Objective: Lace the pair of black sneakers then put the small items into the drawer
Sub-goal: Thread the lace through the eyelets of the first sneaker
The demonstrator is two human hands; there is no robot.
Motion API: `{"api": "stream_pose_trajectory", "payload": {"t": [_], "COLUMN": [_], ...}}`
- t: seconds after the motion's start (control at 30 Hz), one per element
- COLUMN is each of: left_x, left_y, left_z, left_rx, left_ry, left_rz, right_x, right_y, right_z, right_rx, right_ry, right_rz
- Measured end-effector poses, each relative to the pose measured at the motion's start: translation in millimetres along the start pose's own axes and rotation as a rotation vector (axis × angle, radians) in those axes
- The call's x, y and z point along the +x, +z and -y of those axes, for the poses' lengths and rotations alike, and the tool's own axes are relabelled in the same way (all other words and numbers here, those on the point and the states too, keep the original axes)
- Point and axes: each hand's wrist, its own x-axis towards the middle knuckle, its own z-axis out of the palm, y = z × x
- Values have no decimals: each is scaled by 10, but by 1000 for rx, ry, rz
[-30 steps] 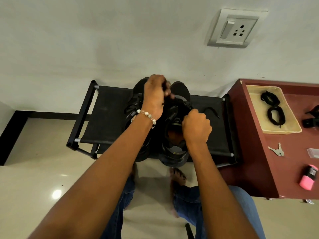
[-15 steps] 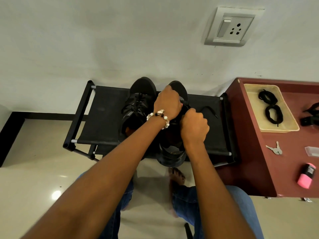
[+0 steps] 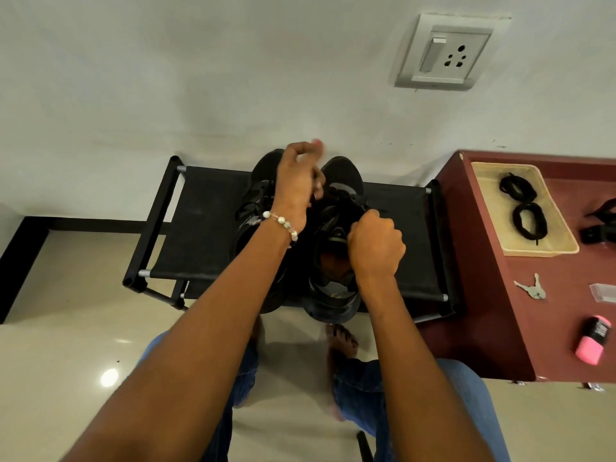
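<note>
Two black sneakers stand side by side on a black fabric rack point(image 3: 206, 228), toes to the wall. The left sneaker point(image 3: 258, 191) is mostly hidden by my left arm. My left hand point(image 3: 298, 181) is raised over the right sneaker point(image 3: 333, 261), its fingers curled and pinching what looks like a black lace near the toe end. My right hand point(image 3: 375, 245) is a fist at the sneaker's right side, gripping the shoe's upper edge or lace; which one is hidden. On the maroon cabinet point(image 3: 493, 295) lie keys point(image 3: 531, 287), a pink item point(image 3: 591, 340) and a clear small box point(image 3: 603, 292).
A beige tray point(image 3: 493, 241) on the cabinet holds two coiled black laces point(image 3: 523, 208). A black object point(image 3: 600, 228) lies at the right edge. A wall socket point(image 3: 445, 53) is above. My bare feet and jeans are below the rack on a glossy tiled floor.
My left hand has lifted up and away from the right sneaker's tongue toward the wall, pulling upward. My right hand has stayed at the sneaker's side.
</note>
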Motion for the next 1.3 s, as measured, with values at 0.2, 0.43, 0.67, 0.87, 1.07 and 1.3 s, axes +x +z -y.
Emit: {"api": "stream_pose_trajectory", "payload": {"t": [0.2,0.43,0.67,0.87,1.07,1.3], "left_x": [2,60,-125,-102,132,122], "left_y": [148,244,-71,-1,112,294], "left_z": [204,219,44,242,291,316], "left_rx": [1450,1515,68,-13,1250,1644], "left_ry": [421,411,-26,10,419,482], "left_rz": [190,220,203,107,203,232], "right_x": [-4,-6,-4,1,5,-6], "right_y": [-23,-17,23,17,13,-19], "right_z": [6,3,10,1,6,10], "right_rx": [12,10,6,1,6,1], "right_ry": [2,-2,-2,-1,-6,-13], "right_rz": [31,27,-28,-16,-9,19]}}
